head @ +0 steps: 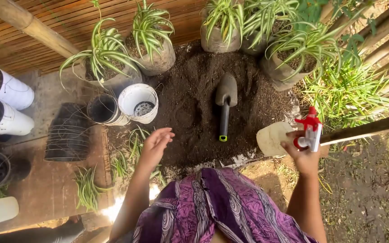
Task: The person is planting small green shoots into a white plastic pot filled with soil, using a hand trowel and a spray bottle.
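Note:
My right hand (303, 155) grips a spray bottle with a red and white trigger head (310, 129), held over the right edge of a dark soil pile (194, 94). My left hand (155, 145) hovers with fingers apart and nothing in it over the soil's left edge, close to loose spider-plant shoots (129, 155). A black trowel with a grey blade (225, 105) lies on the middle of the soil, handle toward me. A white pot (138, 102) and a black-lined pot (104, 109) lie on their sides just beyond my left hand.
Potted spider plants in grey bags (154, 42) ring the far side of the soil. A stack of black pots (68, 132) and white pots (7, 105) lie at left. Bamboo poles (365, 128) cross at right. A beige flat stone (271, 138) sits by my right hand.

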